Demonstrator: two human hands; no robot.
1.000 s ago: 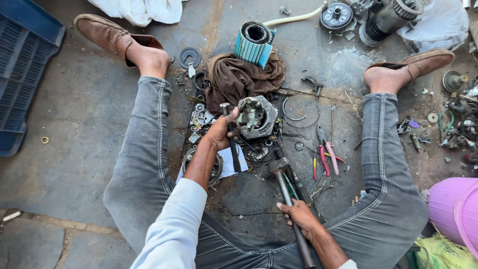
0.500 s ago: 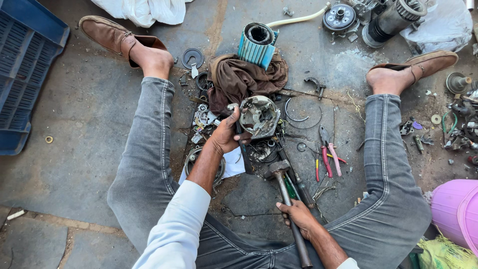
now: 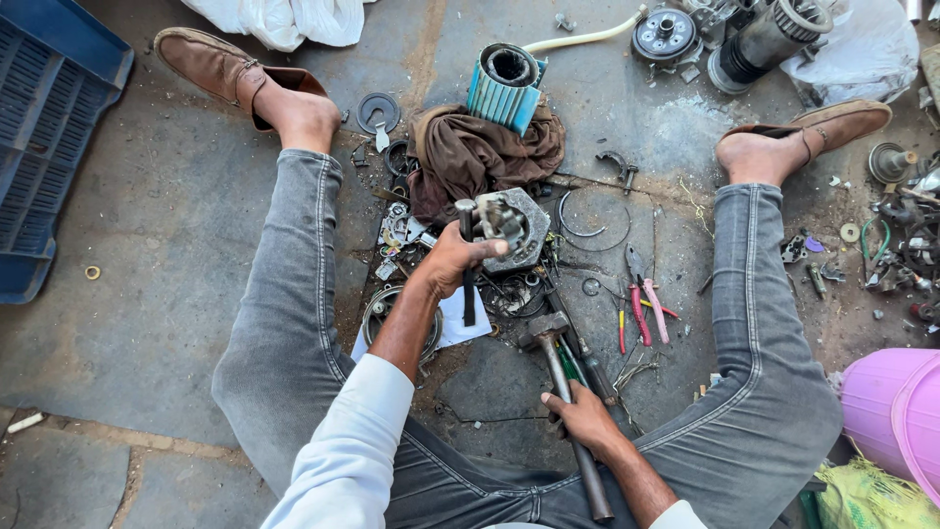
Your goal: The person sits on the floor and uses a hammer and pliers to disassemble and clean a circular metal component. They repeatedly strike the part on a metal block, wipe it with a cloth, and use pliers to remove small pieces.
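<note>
I sit on the ground with my legs spread. My left hand [image 3: 452, 261] grips a dark metal rod [image 3: 468, 286] held upright against a grey metal housing part [image 3: 517, 227] between my legs. My right hand [image 3: 585, 419] is closed around the handle of a hammer [image 3: 558, 387], whose head rests on the ground near my right knee. A brown cloth [image 3: 477, 154] lies just beyond the housing, with a blue finned cylinder [image 3: 504, 85] on top of it.
Pliers with pink handles [image 3: 646, 306], screwdrivers, rings and small parts litter the ground between my legs. A blue plastic crate [image 3: 44, 127] lies far left. Motor parts [image 3: 754, 39] stand top right; a pink bucket [image 3: 891, 402] sits at the right edge.
My left hand has shifted its grip on the rod and lifted slightly against the housing. The right hand has stayed on the hammer handle.
</note>
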